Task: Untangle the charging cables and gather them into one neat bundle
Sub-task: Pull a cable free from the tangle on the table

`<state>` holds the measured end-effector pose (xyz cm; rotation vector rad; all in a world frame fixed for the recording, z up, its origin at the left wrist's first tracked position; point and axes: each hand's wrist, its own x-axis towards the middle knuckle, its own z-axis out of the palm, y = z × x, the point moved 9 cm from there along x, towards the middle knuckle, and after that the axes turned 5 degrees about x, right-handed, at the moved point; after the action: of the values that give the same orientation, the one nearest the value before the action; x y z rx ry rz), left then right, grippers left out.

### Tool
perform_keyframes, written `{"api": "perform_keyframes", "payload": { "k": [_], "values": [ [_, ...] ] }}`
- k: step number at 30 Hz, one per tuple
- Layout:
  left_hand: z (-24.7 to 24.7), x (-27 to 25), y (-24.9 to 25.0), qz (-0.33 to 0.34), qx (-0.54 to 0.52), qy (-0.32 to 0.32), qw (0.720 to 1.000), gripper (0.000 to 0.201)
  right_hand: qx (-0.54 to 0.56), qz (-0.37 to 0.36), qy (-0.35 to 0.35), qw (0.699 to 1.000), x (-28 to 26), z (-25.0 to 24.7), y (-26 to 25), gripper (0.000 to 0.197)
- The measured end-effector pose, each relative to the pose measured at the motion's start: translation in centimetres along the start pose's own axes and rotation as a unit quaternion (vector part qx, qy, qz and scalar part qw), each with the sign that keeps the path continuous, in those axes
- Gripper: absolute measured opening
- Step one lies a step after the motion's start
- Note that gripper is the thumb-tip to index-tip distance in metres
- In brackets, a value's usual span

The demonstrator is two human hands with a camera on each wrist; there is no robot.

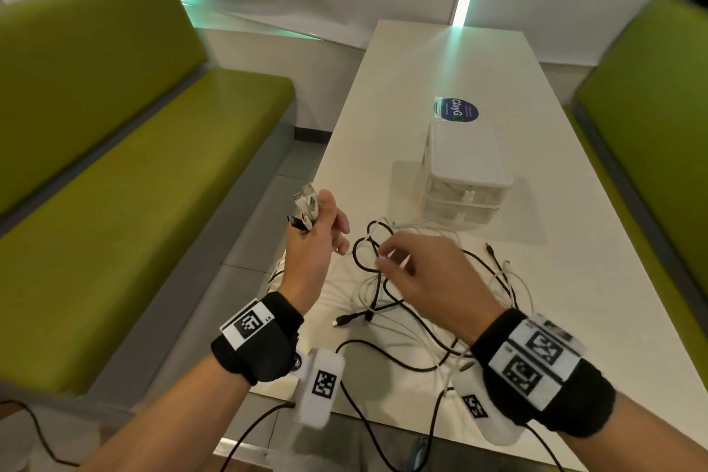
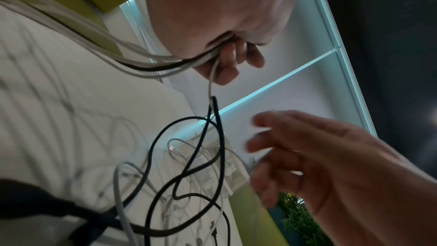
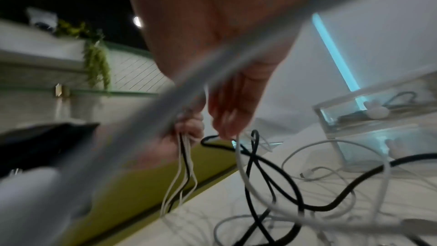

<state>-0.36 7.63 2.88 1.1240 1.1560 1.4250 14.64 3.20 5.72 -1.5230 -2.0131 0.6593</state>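
My left hand [image 1: 318, 230] is raised over the white table's [image 1: 440, 61] left edge. It grips several plug ends [image 1: 306, 205], white ones and a black one, whose cables [image 2: 165, 63] trail down from the fist [image 2: 227, 59]. A black cable loop [image 1: 364, 245] hangs up off the tangle [image 1: 421, 303] of white and black cables on the table. My right hand [image 1: 394, 259] hovers over that loop with its fingers [image 2: 257, 147] spread and blurred. In the right wrist view their tips [image 3: 224, 124] are at a white cable [image 3: 243, 175]; no closed pinch shows.
A small translucent two-drawer box [image 1: 463, 172] stands just beyond the tangle, with a round blue sticker [image 1: 456, 111] behind it. Green benches [image 1: 115, 165] [image 1: 651, 107] flank the table. A black cable [image 1: 367, 425] runs off the near edge toward me.
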Motion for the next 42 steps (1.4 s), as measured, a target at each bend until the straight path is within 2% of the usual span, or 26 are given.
{"api": "perform_keyframes", "payload": {
  "k": [2,3,6,8,10,12,15,17,20,24,27,31,33,36,39,41,42],
  "values": [
    [-0.1,-0.1,-0.2,-0.010,-0.011,0.002,1.000,0.047,-0.077,0.034,-0.075,0.994,0.2,3.2,0.9,0.041],
    [-0.1,-0.1,-0.3,-0.013,-0.013,0.001,1.000,0.047,-0.092,0.046,-0.088,0.991,0.3,4.2,1.3,0.043],
    [-0.3,-0.1,-0.4,-0.003,-0.002,-0.009,1.000,0.049,-0.082,0.032,-0.058,0.994,1.0,4.6,1.3,0.020],
    [-0.7,0.0,-0.7,-0.003,0.033,-0.006,0.999,0.048,-0.055,0.016,-0.040,0.998,1.1,4.1,1.2,0.013],
    [-1.4,0.0,-1.3,-0.010,0.100,0.008,0.995,0.052,0.000,0.027,-0.016,0.999,1.1,3.3,1.6,0.010],
    [-1.5,-0.1,-2.1,-0.018,0.153,0.000,0.988,0.056,0.105,0.057,0.020,0.993,0.9,2.3,2.2,0.007],
    [-0.9,-0.5,-3.2,-0.031,0.161,-0.025,0.986,0.055,0.274,0.114,0.043,0.954,0.7,2.3,3.2,0.008],
    [-0.8,-0.6,-3.5,-0.032,0.165,-0.024,0.985,0.051,0.307,0.144,0.040,0.940,0.8,2.7,3.9,0.013],
    [-0.8,-0.5,-3.7,-0.039,0.147,-0.022,0.988,0.047,0.284,0.155,0.037,0.945,0.8,2.9,4.6,0.011],
    [-0.7,-0.4,-3.5,-0.041,0.132,-0.020,0.990,0.048,0.170,0.117,0.013,0.978,1.0,2.8,4.2,0.007],
    [-0.6,-0.4,-3.3,-0.047,0.117,-0.014,0.992,0.049,0.103,0.089,0.014,0.991,1.1,2.6,3.7,0.005],
    [-0.6,-0.6,-3.0,-0.045,0.111,-0.014,0.993,0.047,0.101,0.072,0.039,0.992,0.7,1.6,3.3,0.006],
    [-0.8,-0.5,-2.3,-0.026,0.095,0.002,0.995,0.046,0.046,0.054,0.008,0.997,0.6,1.8,3.1,0.018],
    [-1.7,0.2,-0.8,-0.007,0.016,0.042,0.999,0.042,-0.107,0.054,-0.046,0.992,0.2,2.6,4.3,0.039],
    [-2.7,1.2,0.8,0.017,-0.044,0.065,0.997,0.038,-0.090,0.063,-0.004,0.994,0.0,1.6,5.5,0.028],
    [-3.3,1.5,1.4,0.034,-0.040,0.072,0.996,0.039,-0.083,0.030,0.050,0.995,-0.1,0.6,4.7,0.016],
    [-3.4,1.7,1.4,0.034,-0.040,0.073,0.996,0.040,-0.086,0.015,0.077,0.993,-0.1,0.1,4.2,0.017]
  ]
}}
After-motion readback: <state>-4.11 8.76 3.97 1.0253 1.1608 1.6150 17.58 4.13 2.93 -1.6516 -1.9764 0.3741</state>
